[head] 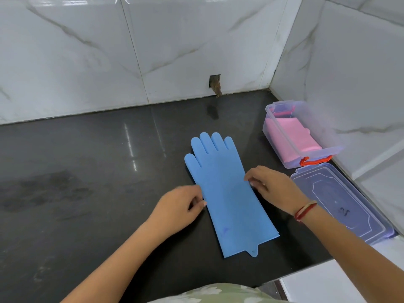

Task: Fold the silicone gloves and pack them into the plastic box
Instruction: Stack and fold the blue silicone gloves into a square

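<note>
We see the blue glove (227, 193) flat on the dark counter (87, 171) at frame centre, fingertips toward the wall. The left hand (179, 206) and right hand (273, 189) each pinch a side edge. Open counter lies at left. At right, the plastic box (321, 153) holds a folded pink glove (293, 136). The mark on its lid (341, 202) is unreadable.

A glove (227, 193) lies flat on the counter (87, 171), fingers toward the back wall (175, 51), the left hand (177, 206) pinching its left edge, the right hand (273, 186) its right. Right of it stands a box (289, 142) holding a folded glove (295, 136), the lid (341, 200) lying just before it.
</note>
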Available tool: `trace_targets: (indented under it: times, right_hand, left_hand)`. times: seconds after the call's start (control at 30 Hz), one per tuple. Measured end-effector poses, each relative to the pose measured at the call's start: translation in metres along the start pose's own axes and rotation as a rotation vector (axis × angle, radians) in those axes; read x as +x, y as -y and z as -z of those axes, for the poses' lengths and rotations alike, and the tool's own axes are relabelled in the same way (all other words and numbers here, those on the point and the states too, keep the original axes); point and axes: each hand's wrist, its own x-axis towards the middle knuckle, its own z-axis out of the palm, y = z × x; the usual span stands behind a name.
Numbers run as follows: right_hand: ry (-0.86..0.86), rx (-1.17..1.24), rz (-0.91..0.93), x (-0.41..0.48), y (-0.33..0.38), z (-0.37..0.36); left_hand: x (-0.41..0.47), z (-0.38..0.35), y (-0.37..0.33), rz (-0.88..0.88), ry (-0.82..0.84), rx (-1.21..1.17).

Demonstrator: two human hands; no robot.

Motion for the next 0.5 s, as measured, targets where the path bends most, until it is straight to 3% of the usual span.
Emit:
trace_targets:
  times: [0.1, 0.2, 0.27, 0.5]
  right_hand:
    - [0.163, -0.205, 0.218, -0.010, -0.016, 0.011]
    - [0.275, -0.276, 0.289, -0.017, -0.019, 0.016]
    - [0.274, -0.350, 0.344, -0.020, -0.019, 0.018]
    - [0.174, -0.558, 0.599, -0.032, -0.022, 0.015]
  left_hand:
    - [0.004, 0.014, 0.013, -0.243, -0.029, 0.164]
    - [0.001, 0.005, 0.014, -0.398, 0.137, 0.198]
    - [-0.008, -0.011, 0.013, -0.364, 0.243, 0.223]
    - [-0.023, -0.033, 0.008, -0.252, 0.290, 0.327]
